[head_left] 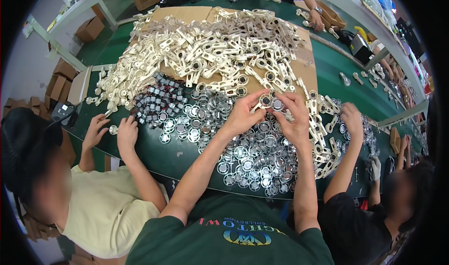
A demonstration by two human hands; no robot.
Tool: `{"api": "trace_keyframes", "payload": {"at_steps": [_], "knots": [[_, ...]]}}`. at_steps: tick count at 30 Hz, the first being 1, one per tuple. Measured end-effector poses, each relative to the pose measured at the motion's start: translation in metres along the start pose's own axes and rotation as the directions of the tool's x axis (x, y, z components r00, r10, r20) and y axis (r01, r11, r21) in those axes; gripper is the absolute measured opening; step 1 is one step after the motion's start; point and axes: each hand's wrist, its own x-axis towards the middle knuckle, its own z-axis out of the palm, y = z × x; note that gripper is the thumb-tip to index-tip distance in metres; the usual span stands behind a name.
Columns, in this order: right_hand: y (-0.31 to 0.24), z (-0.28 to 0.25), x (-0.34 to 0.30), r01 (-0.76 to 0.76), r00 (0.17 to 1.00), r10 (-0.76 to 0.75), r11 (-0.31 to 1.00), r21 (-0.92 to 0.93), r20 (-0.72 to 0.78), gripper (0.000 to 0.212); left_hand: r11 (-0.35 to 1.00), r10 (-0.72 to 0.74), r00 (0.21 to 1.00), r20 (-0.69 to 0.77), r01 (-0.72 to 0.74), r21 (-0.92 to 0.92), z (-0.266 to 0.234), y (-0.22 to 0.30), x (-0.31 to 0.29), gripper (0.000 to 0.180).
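A cream plastic housing with a round, dark-centred ring at its end (265,101) is sitting just right of the middle of the frame, raised over the crowded worktable. The left hand (247,114) is holding it, thumb and fingertips clamping on its edges. Beside it, the right hand (294,117) is gripping a round silver disc with a grey centre (278,105), its thumb and forefinger pinching the rim. The disc and the ring are lying side by side, and I cannot tell whether they are touching.

Below and left of the hands, a glinting heap of clear and silver round parts (266,160) is spreading over the dark green tabletop (159,153). A cluster of small dark block-shaped parts with silver faces (159,100) is lying left of centre. Across the top centre, a broad pile of cream plastic housings (224,43) is covering much of a brown cardboard sheet (306,68). At lower left, a co-worker in a pale yellow shirt (110,204) is sitting at the table; at lower right, another in black (353,232) is reaching toward the parts.
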Motion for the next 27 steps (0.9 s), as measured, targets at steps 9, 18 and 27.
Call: {"api": "trace_keyframes", "payload": {"at_steps": [9, 18, 27], "knots": [[-0.004, -0.007, 0.012, 0.048, 0.959, -0.026, 0.996, -0.072, 0.281, 0.056, 0.986, 0.108, 0.991, 0.081, -0.118, 0.119, 0.003, 0.004, -0.004, 0.056], [-0.011, -0.011, 0.018, 0.027, 0.931, 0.0, 0.997, -0.071, 0.364, 0.061, 0.994, 0.086, 0.992, 0.09, -0.091, 0.057, 0.001, -0.002, -0.006, 0.051], [-0.008, -0.018, 0.021, 0.026, 0.897, -0.005, 0.999, -0.04, 0.442, 0.062, 0.999, 0.017, 0.99, 0.138, -0.013, -0.031, 0.001, 0.005, -0.01, 0.046]]}}
